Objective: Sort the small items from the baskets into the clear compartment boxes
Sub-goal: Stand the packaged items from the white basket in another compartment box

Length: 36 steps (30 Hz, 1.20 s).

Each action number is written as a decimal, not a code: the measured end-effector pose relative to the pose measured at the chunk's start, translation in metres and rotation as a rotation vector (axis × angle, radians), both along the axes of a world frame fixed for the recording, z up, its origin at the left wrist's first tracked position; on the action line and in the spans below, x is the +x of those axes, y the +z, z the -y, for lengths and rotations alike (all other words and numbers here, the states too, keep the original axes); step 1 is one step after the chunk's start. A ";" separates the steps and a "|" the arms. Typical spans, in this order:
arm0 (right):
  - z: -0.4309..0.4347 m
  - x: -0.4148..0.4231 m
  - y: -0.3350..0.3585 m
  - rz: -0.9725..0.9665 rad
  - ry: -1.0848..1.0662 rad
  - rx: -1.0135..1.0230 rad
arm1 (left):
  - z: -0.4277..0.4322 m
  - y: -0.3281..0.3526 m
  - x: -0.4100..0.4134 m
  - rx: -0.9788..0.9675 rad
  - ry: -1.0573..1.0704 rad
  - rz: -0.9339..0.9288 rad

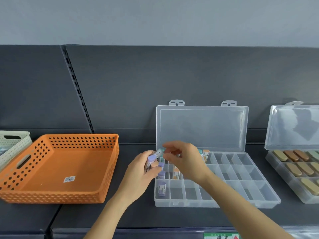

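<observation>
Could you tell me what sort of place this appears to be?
Probably a shop or stockroom shelf: a slotted shelving upright in the back panel, an orange basket with a printed sticker.

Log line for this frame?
left hand: grips small purple-capped tubes | right hand: pinches one pale tube | at open clear plastic compartment box, left end

left hand (140, 169) gripping tubes (151, 159), right hand (184, 161) pinching one, forearms forward

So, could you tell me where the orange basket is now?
Head view, left side: the orange basket sits between the cream basket and the open clear compartment box.
</observation>
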State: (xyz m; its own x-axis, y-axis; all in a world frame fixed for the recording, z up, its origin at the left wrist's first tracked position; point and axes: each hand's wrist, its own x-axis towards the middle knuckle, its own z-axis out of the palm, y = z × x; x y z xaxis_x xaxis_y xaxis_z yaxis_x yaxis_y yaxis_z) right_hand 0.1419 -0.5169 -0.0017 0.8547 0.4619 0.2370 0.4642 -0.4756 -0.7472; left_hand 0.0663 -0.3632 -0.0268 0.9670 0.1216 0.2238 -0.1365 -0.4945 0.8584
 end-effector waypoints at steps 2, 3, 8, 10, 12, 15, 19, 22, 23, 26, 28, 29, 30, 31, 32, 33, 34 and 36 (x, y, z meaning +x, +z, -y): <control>0.001 0.003 0.004 -0.006 0.006 0.021 | 0.006 0.006 0.005 0.009 -0.060 -0.014; 0.004 0.004 0.006 -0.012 0.001 0.039 | 0.009 0.008 0.008 0.027 -0.072 -0.008; 0.023 0.011 0.012 -0.021 -0.053 0.146 | 0.020 0.010 0.024 0.078 -0.091 0.029; 0.033 0.014 0.014 0.006 -0.094 0.173 | 0.022 0.010 0.027 0.087 -0.087 0.027; 0.046 0.021 0.018 0.000 -0.170 0.238 | 0.022 0.010 0.030 0.097 -0.048 0.024; 0.068 0.034 0.023 0.013 -0.274 0.247 | 0.025 0.012 0.034 0.095 -0.006 0.023; 0.093 0.044 0.016 0.088 -0.312 0.037 | 0.036 0.013 0.039 0.076 0.008 -0.007; 0.105 0.046 0.003 0.112 -0.327 -0.083 | 0.045 0.011 0.043 0.086 0.010 -0.010; 0.109 0.048 -0.001 0.114 -0.335 -0.113 | 0.048 0.010 0.044 0.089 0.008 -0.009; 0.121 0.055 -0.012 0.125 -0.366 -0.182 | 0.056 0.010 0.048 0.119 0.011 -0.009; 0.128 0.061 -0.019 0.138 -0.387 -0.238 | 0.061 0.009 0.052 0.135 0.014 -0.025; 0.132 0.064 -0.022 0.137 -0.398 -0.263 | 0.064 0.008 0.054 0.134 0.013 -0.037; 0.136 0.067 -0.025 0.135 -0.409 -0.283 | 0.066 0.007 0.056 0.133 0.009 -0.046; 0.139 0.069 -0.027 0.130 -0.418 -0.303 | 0.068 0.006 0.059 0.136 0.006 -0.051; 0.142 0.072 -0.030 0.127 -0.421 -0.323 | 0.070 0.005 0.060 0.146 0.003 -0.052; 0.145 0.074 -0.032 0.124 -0.416 -0.345 | 0.072 0.005 0.062 0.158 -0.002 -0.049; 0.147 0.077 -0.036 0.117 -0.403 -0.372 | 0.074 0.004 0.062 0.168 -0.010 -0.043; 0.148 0.082 -0.042 0.083 -0.366 -0.429 | 0.078 0.003 0.064 0.176 -0.031 -0.034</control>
State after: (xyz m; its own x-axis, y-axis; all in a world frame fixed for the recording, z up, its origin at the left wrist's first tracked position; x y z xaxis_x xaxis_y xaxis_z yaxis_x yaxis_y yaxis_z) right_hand 0.2236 -0.6650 -0.0433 0.9637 0.2087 0.1667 0.2610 -0.8691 -0.4202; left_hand 0.1301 -0.4409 -0.0240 0.9771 0.0532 0.2062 -0.1267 -0.6332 0.7636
